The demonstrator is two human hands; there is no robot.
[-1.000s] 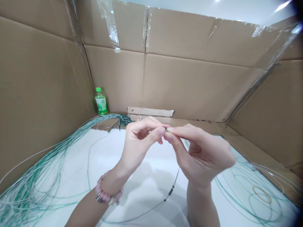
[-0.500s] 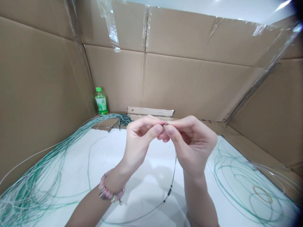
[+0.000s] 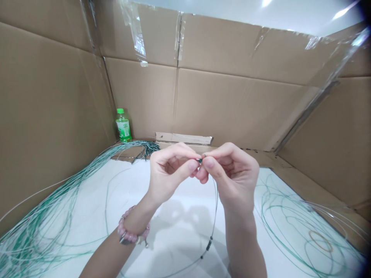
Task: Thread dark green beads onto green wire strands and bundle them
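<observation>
Close together at the centre, both hands are pinched with fingertips nearly touching. My left hand, with a pink beaded bracelet on its wrist, grips a tiny dark green piece between thumb and index finger. My right hand pinches a thin green cord end just beside it; the fingertips partly cover it. Below the right hand a thin cord hangs down and curves to the left over the white surface. Several small dark beads sit along this cord.
A bundle of green and white cords lies at the left. Loose green loops and a tan ring are at the right. A green bottle stands at the back left. Cardboard walls surround the white surface.
Both hands have shifted slightly left, and more of the dark green piece shows between the fingertips. The hanging cord and its beads sit a little lower.
</observation>
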